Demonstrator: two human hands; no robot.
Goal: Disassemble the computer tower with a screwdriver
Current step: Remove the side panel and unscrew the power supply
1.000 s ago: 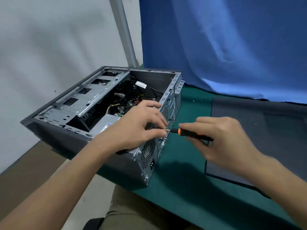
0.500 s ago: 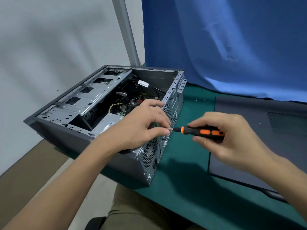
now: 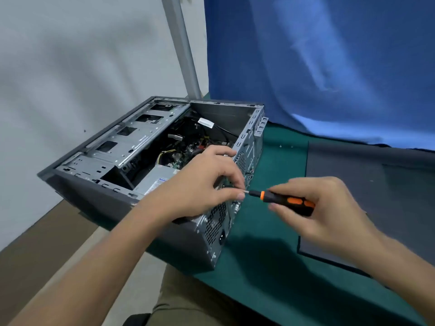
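Head view, left to right.

- Wall (image 3: 58,78): grey, upper left of frame. Pole (image 3: 182,48): grey, leaning, upper centre-left.
- Tower (image 3: 94,203): centre-left, on its side, open face up. Its near corner overhangs the edge of the mat (image 3: 270,267).
- Inside: metal cage (image 3: 131,147) along the left. Cables and board in the middle, detail unclear. Power supply (image 3: 155,182) at the near end, partly hidden by the wrist.
- Left hand (image 3: 200,184): over the tower's right rim, fingers curled. Thumb and forefinger pinch the metal shaft of the screwdriver (image 3: 282,200) at the perforated rear panel (image 3: 216,222). Cannot tell whether a screw sits at the tip; fingers cover it.
- Screwdriver: centre frame, roughly level, tip toward the rear panel, black-and-orange handle to the right.
- Right hand (image 3: 329,212): centre-right, fingers wrapped around the handle.
- Mat: green, lower centre to right.
- Side panel (image 3: 376,184): dark grey, flat on the mat, right of frame, apart from the tower.
- Cloth (image 3: 329,67): blue, hanging across the upper right.
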